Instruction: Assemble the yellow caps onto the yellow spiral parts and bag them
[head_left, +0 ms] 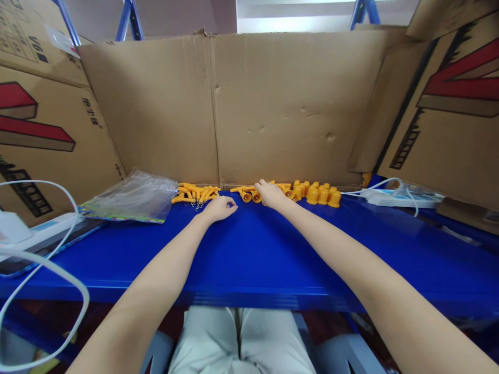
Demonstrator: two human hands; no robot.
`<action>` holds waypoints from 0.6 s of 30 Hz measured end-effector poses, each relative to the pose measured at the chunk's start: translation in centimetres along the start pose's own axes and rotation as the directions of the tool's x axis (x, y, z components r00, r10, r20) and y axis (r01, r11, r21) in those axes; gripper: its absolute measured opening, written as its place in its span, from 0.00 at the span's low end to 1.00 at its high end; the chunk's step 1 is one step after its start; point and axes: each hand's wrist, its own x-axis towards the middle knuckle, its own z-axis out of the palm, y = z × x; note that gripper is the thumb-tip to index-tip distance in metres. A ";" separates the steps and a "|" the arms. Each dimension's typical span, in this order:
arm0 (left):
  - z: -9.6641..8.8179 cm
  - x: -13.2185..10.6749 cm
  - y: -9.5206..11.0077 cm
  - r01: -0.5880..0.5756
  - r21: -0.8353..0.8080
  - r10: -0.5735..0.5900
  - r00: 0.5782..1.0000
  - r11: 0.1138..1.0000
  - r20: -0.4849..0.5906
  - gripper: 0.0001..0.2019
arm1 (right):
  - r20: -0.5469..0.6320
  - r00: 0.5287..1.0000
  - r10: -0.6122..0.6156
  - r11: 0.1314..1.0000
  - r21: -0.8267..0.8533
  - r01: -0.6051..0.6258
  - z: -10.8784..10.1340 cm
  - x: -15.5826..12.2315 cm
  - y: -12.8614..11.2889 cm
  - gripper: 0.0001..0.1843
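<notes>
orange bell pieces [249,196]: row lying 9-to-3 o'clock, touched by your right hand [271,195], grip uncertain; left hand [220,208], curled shut, rests at its 8 o'clock.

Light is bright and even, coming mostly from a pale bright strip [312,11] above the cardboard wall [273,104]. The blue tabletop [253,254] carries a soft sheen, with only faint shadows under the left hand [220,208] and right hand [271,193]. The wide lens bows straight lines towards the edges, bending the printed cartons [35,119] at both sides and stretching the forearms [409,311] in the lower corners. The small orange plastic parts [317,194] look slightly soft, perhaps from distance
</notes>
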 end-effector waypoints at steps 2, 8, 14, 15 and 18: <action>0.0 0.0 0.0 -0.003 -0.003 0.003 1.000 1.000 0.003 0.12 | 0.050 0.999 0.017 0.999 0.050 -0.019 0.2 0.3 0.1 0.17; 0.1 0.0 0.0 -0.007 -0.012 0.007 1.000 1.000 0.009 0.12 | 0.141 0.988 0.060 0.995 0.065 -0.070 0.3 0.7 -0.1 0.18; 0.1 0.0 0.0 -0.015 -0.025 0.015 1.000 1.000 0.003 0.13 | 0.178 0.984 0.024 1.000 0.008 -0.026 0.1 0.4 -0.7 0.17; 0.1 0.0 0.0 -0.015 -0.026 0.015 1.000 1.000 0.002 0.13 | 0.187 0.982 0.013 1.000 0.005 -0.014 0.2 0.4 -0.8 0.17; 0.2 0.1 -0.1 -0.020 -0.026 0.020 1.000 0.999 0.002 0.13 | 0.177 0.984 0.007 1.000 -0.013 -0.005 0.6 0.3 -1.0 0.18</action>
